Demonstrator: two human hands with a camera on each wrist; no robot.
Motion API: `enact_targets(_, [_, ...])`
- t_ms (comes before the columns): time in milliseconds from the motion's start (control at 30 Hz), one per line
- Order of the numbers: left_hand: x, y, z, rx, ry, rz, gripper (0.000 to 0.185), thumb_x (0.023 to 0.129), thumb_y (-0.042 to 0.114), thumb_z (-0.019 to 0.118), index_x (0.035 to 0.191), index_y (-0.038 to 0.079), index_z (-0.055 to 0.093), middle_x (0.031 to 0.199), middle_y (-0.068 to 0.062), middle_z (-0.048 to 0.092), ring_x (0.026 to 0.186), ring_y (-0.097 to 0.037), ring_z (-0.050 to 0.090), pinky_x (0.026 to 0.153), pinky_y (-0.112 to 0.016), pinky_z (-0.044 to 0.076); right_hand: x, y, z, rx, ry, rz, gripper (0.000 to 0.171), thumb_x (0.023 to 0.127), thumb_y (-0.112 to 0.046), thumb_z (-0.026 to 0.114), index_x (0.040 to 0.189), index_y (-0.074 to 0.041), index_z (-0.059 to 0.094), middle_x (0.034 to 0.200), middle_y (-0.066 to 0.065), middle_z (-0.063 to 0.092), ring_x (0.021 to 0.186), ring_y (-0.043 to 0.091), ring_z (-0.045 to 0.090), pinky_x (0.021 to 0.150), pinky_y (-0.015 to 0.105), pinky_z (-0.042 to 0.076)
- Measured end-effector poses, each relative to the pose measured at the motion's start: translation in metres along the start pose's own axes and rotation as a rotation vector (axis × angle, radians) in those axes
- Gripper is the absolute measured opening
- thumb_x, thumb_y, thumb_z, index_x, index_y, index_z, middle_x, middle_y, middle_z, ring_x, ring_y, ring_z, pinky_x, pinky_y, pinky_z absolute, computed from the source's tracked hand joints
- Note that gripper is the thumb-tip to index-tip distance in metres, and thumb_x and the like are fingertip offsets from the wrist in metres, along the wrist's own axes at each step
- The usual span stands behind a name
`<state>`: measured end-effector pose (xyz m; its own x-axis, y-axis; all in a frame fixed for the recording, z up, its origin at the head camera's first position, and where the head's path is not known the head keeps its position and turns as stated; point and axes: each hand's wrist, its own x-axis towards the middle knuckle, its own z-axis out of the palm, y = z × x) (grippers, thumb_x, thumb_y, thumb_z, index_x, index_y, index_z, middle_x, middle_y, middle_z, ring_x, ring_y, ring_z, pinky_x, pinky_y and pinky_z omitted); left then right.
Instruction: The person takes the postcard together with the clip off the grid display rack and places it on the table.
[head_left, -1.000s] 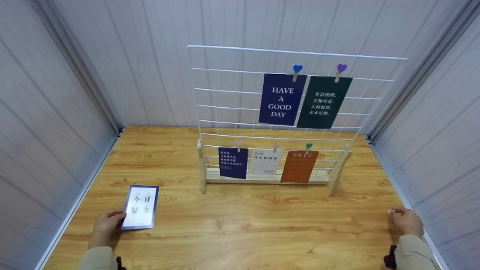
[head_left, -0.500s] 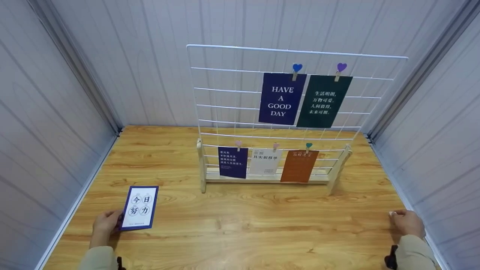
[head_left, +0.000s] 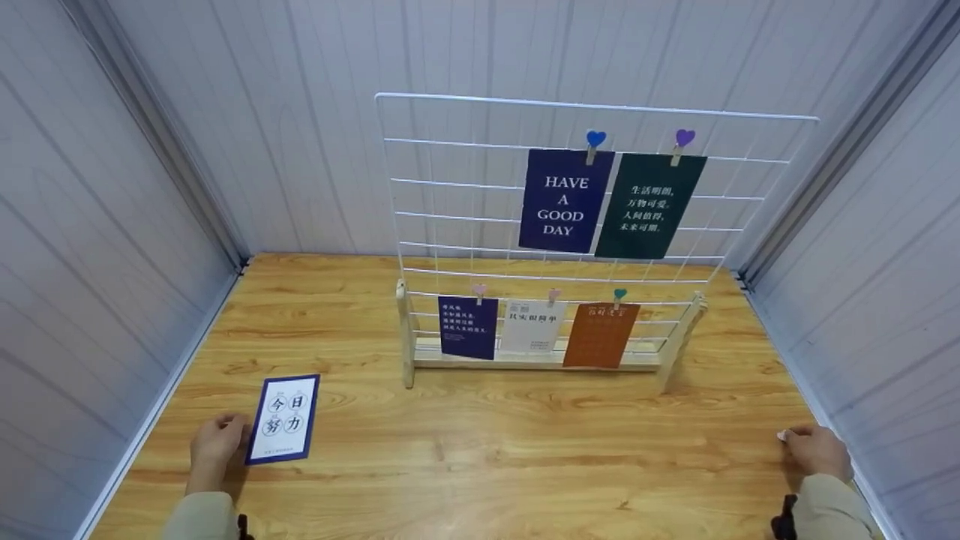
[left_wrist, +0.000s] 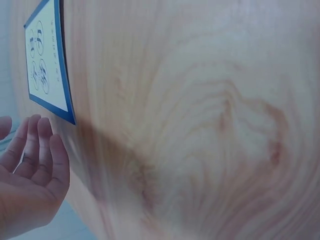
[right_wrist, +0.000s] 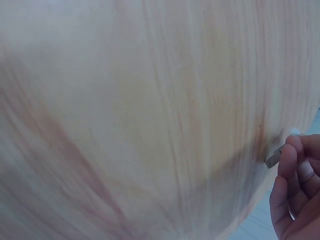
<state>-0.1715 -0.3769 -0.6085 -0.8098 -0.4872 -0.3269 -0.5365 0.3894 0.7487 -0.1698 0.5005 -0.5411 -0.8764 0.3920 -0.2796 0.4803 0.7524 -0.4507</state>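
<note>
A white card with a blue border (head_left: 283,420) lies on the table at the left in the head view. My left hand (head_left: 215,450) is just left of it. In the left wrist view that hand's fingers (left_wrist: 45,150) are relaxed and apart from the card's corner, holding nothing. Far to the right, my right hand (head_left: 821,452) pinches a small wooden clip (right_wrist: 273,157) between thumb and fingers. A white bit on the clip shows at the fingertips, and the rest of it is hidden by them.
A white wire grid rack (head_left: 457,182) on a wooden stand (head_left: 406,337) stands at the back. Several cards hang on it by heart clips, including a navy card (head_left: 566,201), a green card (head_left: 651,206) and an orange card (head_left: 601,335). Panel walls enclose the wooden table (head_left: 480,465).
My left hand has let go of the white card and drawn slightly away to its left. The card now lies flat. My right hand still holds the clip in nearly the same place.
</note>
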Motion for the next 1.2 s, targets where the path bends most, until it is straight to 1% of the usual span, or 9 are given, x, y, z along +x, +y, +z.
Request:
enact_targets(233, [-0.048,0.054,-0.010,-0.056,-0.004,0.087,0.048,0.092,0.029,0.040,0.118,-0.011,0.044,0.103,-0.025,0.052,0.085,-0.028,0.052,0.054,-0.019,0.044,-0.004,-0.006,-0.011,-0.007,-0.043,0.007,0.050,0.089,-0.035,0.045,0.117,0.006,0.047,0.107,0.027,0.052,0.094,0.047,0.045,0.067,0.049,0.040])
enact_targets(367, [-0.060,0.072,-0.009,-0.078,0.010,0.118,0.047,0.093,0.028,0.038,0.118,-0.010,0.044,0.106,-0.026,0.051,0.092,-0.030,0.050,0.064,-0.022,0.045,-0.006,-0.009,-0.019,-0.011,-0.045,-0.017,0.053,0.089,-0.036,0.042,0.120,0.007,0.045,0.102,0.024,0.055,0.091,0.043,0.048,0.065,0.048,0.040])
enact_targets(433, [-0.044,0.065,-0.004,-0.078,0.018,0.131,0.051,0.093,0.035,0.036,0.121,-0.007,0.044,0.110,-0.024,0.049,0.096,-0.029,0.048,0.068,-0.026,0.046,-0.006,-0.010,-0.022,-0.009,-0.045,-0.034,0.053,0.090,-0.034,0.042,0.120,0.009,0.043,0.091,0.018,0.060,0.084,0.037,0.053,0.063,0.046,0.041])
enact_targets(533, [-0.042,0.072,0.000,-0.092,0.020,0.148,0.051,0.093,0.037,0.035,0.123,-0.005,0.044,0.114,-0.022,0.048,0.101,-0.030,0.046,0.079,-0.034,0.044,-0.007,-0.012,-0.025,-0.008,-0.053,-0.061,0.053,0.091,-0.032,0.041,0.121,0.011,0.041,0.081,0.010,0.063,0.073,0.026,0.057,0.060,0.042,0.042])
enact_targets(667, [-0.017,0.062,0.011,-0.111,0.057,0.192,0.055,0.090,0.046,0.039,0.120,0.001,0.049,0.109,-0.016,0.053,0.096,-0.024,0.051,0.069,-0.026,0.046,-0.009,-0.017,-0.027,-0.001,-0.054,-0.110,0.054,0.092,-0.034,0.040,0.122,0.012,0.039,0.079,0.010,0.063,0.067,0.020,0.058,0.056,0.038,0.043])
enact_targets(767, [0.029,0.032,0.027,-0.085,0.115,0.255,0.058,0.085,0.055,0.040,0.114,0.008,0.054,0.101,-0.009,0.058,0.087,-0.019,0.055,0.059,-0.021,0.045,-0.011,-0.021,-0.029,0.005,-0.042,-0.143,0.057,0.092,-0.037,0.038,0.122,0.012,0.039,0.080,0.011,0.063,0.069,0.023,0.059,0.054,0.035,0.043])
enact_targets(867, [0.050,0.024,0.036,-0.073,0.143,0.318,0.057,0.084,0.057,0.039,0.112,0.010,0.056,0.098,-0.008,0.059,0.085,-0.019,0.057,0.065,-0.025,0.047,-0.013,-0.025,-0.031,0.009,-0.028,-0.171,0.060,0.092,-0.040,0.037,0.122,0.012,0.040,0.080,0.012,0.063,0.070,0.024,0.059,0.053,0.034,0.043])
enact_targets(1100, [0.047,0.040,0.042,-0.165,0.096,0.426,0.048,0.085,0.052,0.046,0.109,0.013,0.059,0.094,-0.003,0.060,0.081,-0.014,0.058,0.062,-0.021,0.046,-0.020,-0.031,-0.036,0.010,0.021,-0.229,0.059,0.092,-0.039,0.038,0.120,0.012,0.043,0.071,0.004,0.062,0.063,0.019,0.059,0.052,0.033,0.043])
enact_targets(1200, [0.018,0.064,0.035,-0.302,-0.011,0.504,0.035,0.088,0.037,0.052,0.107,0.008,0.060,0.092,-0.007,0.061,0.079,-0.016,0.059,0.062,-0.024,0.047,-0.024,-0.034,-0.038,0.007,0.045,-0.255,0.058,0.092,-0.039,0.039,0.119,0.012,0.045,0.068,0.000,0.061,0.061,0.017,0.058,0.053,0.033,0.043])
